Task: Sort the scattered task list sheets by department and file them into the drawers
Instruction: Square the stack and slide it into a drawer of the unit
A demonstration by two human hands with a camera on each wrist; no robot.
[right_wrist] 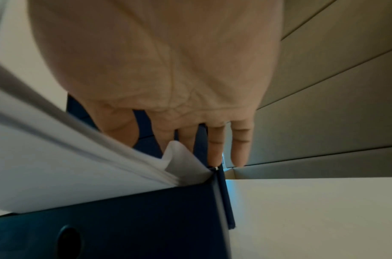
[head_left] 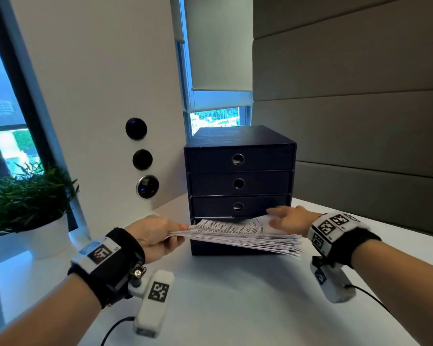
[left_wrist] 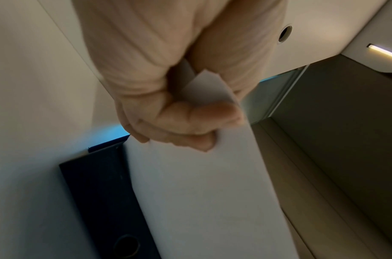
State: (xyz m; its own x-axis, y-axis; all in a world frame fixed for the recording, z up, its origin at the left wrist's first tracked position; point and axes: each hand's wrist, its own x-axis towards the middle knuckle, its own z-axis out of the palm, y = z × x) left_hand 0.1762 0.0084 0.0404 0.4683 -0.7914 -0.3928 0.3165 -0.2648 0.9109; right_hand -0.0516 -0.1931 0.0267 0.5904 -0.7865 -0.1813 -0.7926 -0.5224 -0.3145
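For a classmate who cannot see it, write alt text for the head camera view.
Two hands feed a stack of printed sheets into the open bottom drawer of a dark blue four-drawer box on a white table. The left hand grips the stack's left edge; the right hand rests flat on top. A potted plant stands at the left.

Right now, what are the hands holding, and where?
The left hand pinches the paper stack by its left edge; the right hand lies flat on its right end.
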